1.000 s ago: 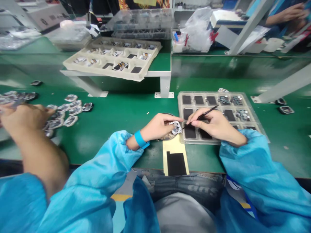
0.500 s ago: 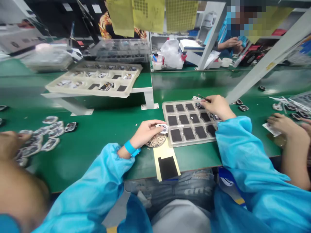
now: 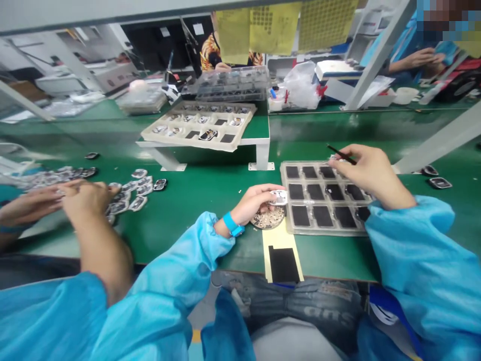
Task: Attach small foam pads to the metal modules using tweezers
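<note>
My left hand (image 3: pixel 253 203) is closed, pinching a small white-rimmed housing (image 3: pixel 278 197) between thumb and fingers. It is just above a round dish of tiny pale and dark bits (image 3: pixel 268 218), by the left edge of a clear plastic tray (image 3: pixel 326 231). Dark pads line the tray's square cells. Over the tray's far right corner, my right hand (image 3: pixel 370 168) grips a slim dark tool (image 3: pixel 340 154), its free end pointing up and left. A small whitish piece (image 3: pixel 332 158) shows by those fingertips; whether they touch it I cannot tell. The hand hides the cells below.
Yellow backing paper with a black sheet (image 3: pixel 284 264) lies at the front edge. Behind stands a raised shelf with a cream tray (image 3: pixel 225 145) of parts. White housings (image 3: pixel 137 189) are piled left, near a co-worker's hands (image 3: pixel 80 200). A slanted white post (image 3: pixel 436 140) rises at right.
The view has swung left, so everything sits further right in it. My right hand has lifted slightly off the tray's far row, still with the tool. My left hand keeps the housing.
</note>
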Demonstrator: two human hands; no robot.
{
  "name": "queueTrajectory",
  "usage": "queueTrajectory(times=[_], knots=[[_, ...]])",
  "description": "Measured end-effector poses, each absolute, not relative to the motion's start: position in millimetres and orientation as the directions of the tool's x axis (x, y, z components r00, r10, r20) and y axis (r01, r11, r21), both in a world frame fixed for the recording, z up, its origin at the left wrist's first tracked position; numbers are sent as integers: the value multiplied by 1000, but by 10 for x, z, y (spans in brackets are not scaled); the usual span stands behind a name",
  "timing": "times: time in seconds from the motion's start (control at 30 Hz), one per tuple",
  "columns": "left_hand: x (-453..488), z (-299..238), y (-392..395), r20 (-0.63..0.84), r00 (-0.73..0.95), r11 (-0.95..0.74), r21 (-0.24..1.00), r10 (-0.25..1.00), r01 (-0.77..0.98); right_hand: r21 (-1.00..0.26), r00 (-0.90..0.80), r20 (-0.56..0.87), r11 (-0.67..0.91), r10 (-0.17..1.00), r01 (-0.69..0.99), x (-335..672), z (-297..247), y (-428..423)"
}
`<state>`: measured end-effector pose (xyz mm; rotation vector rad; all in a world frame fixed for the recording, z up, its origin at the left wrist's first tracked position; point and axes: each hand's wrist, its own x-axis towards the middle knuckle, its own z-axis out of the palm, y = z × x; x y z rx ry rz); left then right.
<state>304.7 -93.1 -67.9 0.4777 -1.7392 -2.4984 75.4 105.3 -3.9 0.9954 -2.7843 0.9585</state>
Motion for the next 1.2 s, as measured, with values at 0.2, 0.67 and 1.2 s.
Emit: queueTrajectory(times=[0.2,0.67,1.2], knots=[[3023,-697,-857,-127,-918,-224,974,-376,-43,-841,-626,212,186,-750,-507,1452,-116,863],[3063,-639,-848,-70,-883,-202,979,-463,28,-969,-510,-117,210,-852,-129,1687,-374,831],[3108,-733,-733,49,-938,-102,991,-343,89,-946,-656,-42,241,-754,-217,1779,-454,792]])
